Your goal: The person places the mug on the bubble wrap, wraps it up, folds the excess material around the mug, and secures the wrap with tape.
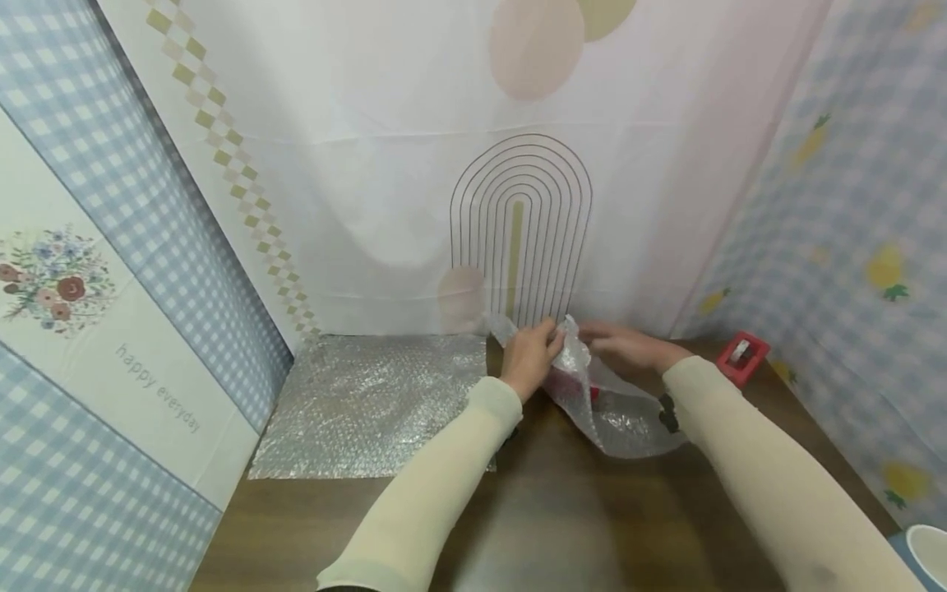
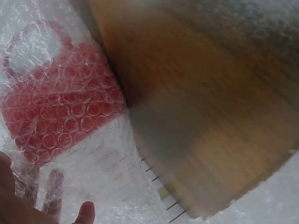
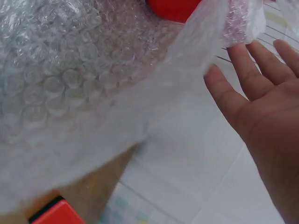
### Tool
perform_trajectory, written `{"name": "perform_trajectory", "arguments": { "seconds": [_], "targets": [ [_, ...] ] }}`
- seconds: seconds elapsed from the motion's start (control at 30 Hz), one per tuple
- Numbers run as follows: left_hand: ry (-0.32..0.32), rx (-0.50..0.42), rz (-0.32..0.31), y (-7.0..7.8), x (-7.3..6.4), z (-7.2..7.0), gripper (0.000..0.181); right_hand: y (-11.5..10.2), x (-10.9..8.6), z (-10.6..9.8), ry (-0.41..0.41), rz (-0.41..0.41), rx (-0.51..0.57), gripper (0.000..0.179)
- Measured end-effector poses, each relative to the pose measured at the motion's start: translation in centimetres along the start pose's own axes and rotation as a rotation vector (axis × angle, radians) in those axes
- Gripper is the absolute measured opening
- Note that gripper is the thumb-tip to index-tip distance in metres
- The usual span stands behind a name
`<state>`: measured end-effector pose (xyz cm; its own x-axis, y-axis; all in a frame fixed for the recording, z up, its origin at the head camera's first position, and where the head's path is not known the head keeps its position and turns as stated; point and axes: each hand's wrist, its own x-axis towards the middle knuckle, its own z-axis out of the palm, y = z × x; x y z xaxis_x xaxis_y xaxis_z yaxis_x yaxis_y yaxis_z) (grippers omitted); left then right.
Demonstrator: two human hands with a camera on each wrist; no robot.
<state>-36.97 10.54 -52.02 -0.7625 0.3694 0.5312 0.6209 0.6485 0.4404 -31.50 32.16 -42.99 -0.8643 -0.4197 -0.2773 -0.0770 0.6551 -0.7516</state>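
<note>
A sheet of clear bubble wrap (image 1: 629, 432) is folded up around a red object (image 2: 60, 109). Through the bubbles in the left wrist view, the object shows a solid body and a thin loop; its kind is hidden by the wrap. My left hand (image 1: 528, 360) grips the folded wrap from the left side, some fingers showing behind the plastic in the left wrist view. On the other side, my right hand (image 3: 275, 102) has its fingers spread and straight, fingertips right at the wrap's raised edge. Part of the red object (image 3: 173, 8) shows uncovered in the right wrist view.
Another bubble wrap sheet (image 1: 377, 403) lies flat on the wooden table (image 1: 562, 518) to the left. A red frame-shaped item (image 1: 742, 358) sits at the back right. A white-rimmed cup (image 1: 930, 552) stands at the right front corner. Patterned cloths (image 1: 370, 205) enclose the table.
</note>
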Motion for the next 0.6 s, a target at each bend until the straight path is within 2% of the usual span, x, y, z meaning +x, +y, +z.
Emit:
{"name": "perform_trajectory", "arguments": {
  "seconds": [0.03, 0.17, 0.2, 0.23, 0.3, 0.4, 0.6],
  "targets": [
    [0.004, -0.008, 0.005, 0.1, 0.0, -0.1, 0.034, -0.3, -0.1, 0.0, -0.009, 0.013, 0.038, 0.074],
    [-0.015, -0.018, 0.0, 0.1, 0.3, -0.4, 0.034, -1.6, -0.1, 0.5, 0.027, 0.106, 0.055, 0.092],
    [-0.022, -0.014, -0.006, 0.1, 0.4, -0.5, 0.032, -1.8, 0.0, 0.6, 0.045, 0.13, 0.04, 0.093],
    [-0.049, -0.017, -0.024, 0.9, 0.2, -1.6, 0.029, -1.9, 0.1, 0.7, 0.067, 0.155, 0.016, 0.093],
    [-0.074, -0.01, -0.05, 0.9, 0.3, -1.8, 0.028, -1.8, 0.3, 0.9, 0.102, 0.192, -0.007, 0.09],
    [-0.11, -0.025, -0.08, 0.9, 0.4, -1.9, 0.027, -1.1, 0.6, 0.9, 0.154, 0.19, -0.041, 0.079],
    [-0.164, -0.117, -0.098, 1.0, 0.0, -2.3, 0.021, 0.5, 0.6, 0.9, 0.285, 0.144, -0.2, 0.071]
  ]
}}
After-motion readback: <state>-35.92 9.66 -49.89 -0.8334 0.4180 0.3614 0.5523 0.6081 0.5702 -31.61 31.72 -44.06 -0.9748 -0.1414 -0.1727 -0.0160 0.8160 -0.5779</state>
